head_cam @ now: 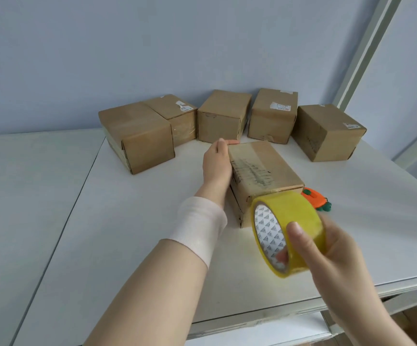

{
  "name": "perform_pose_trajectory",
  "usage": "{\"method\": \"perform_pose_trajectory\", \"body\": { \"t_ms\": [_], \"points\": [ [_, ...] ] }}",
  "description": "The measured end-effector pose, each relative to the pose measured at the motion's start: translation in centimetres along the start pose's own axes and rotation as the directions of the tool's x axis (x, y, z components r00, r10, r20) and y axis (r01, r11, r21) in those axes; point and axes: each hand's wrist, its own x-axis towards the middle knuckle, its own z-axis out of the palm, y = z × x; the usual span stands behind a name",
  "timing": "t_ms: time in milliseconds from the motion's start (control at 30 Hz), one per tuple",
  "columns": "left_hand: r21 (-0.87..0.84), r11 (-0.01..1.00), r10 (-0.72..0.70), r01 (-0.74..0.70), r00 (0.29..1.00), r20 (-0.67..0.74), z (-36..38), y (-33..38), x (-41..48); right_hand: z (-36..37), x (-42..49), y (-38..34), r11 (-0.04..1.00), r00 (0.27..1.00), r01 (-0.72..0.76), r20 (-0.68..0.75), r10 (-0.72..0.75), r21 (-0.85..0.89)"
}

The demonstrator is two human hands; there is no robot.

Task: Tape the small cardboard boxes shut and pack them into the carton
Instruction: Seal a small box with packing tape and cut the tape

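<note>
The left hand (217,161) braces the small box (259,168) in the middle of the desk (127,221), fingers together and hooked round its far end, likely against sliding. The right hand (327,255) pinches the yellow tape roll (289,228) at the box's near end, thumb outside, fingertip inside the core. No carton in sight; an orange carrot-shaped gadget (314,197) half hides behind the roll.

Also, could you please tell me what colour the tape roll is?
Yellow, see-through; the tape roll in the right hand shows best in the head view.
</note>
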Motion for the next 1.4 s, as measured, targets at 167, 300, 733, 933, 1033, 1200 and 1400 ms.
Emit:
{"method": "perform_pose_trajectory", "body": {
  "t_ms": [167,300,733,933,1033,1200,1400],
  "points": [
    [0.038,0.999,0.007,-0.007,1.000,0.016,0.0,0.2,0.2,0.5,0.3,0.4,0.998,0.999,-0.053,0.009,0.053,-0.025],
    [0.226,0.968,0.095,-0.113,0.991,0.089,-1.0,1.3,-0.1,0.7,0.8,0.1,0.996,0.996,-0.085,0.004,0.085,-0.018],
    [0.519,0.614,0.115,-0.595,0.717,0.687,-1.9,3.2,2.1,3.4,6.9,0.4,0.987,0.998,-0.058,-0.001,0.059,-0.151],
    [0.495,0.618,0.128,-0.611,0.699,0.703,-2.0,2.8,2.4,3.5,5.6,0.8,0.980,0.992,-0.111,-0.081,0.099,-0.163],
    [0.475,0.633,0.148,-0.612,0.697,0.701,-2.0,2.6,2.4,3.2,5.3,0.7,0.975,0.978,-0.197,-0.081,0.190,-0.102],
    [0.341,0.754,0.260,-0.562,0.731,0.631,-2.1,1.6,1.6,3.2,5.3,0.1,0.969,0.974,-0.224,-0.055,0.219,-0.103],
    [0.216,0.971,0.130,-0.104,0.986,-0.109,-2.6,0.6,-2.5,3.2,5.6,0.0,0.966,0.973,-0.229,-0.056,0.223,-0.122]
  ]
}}
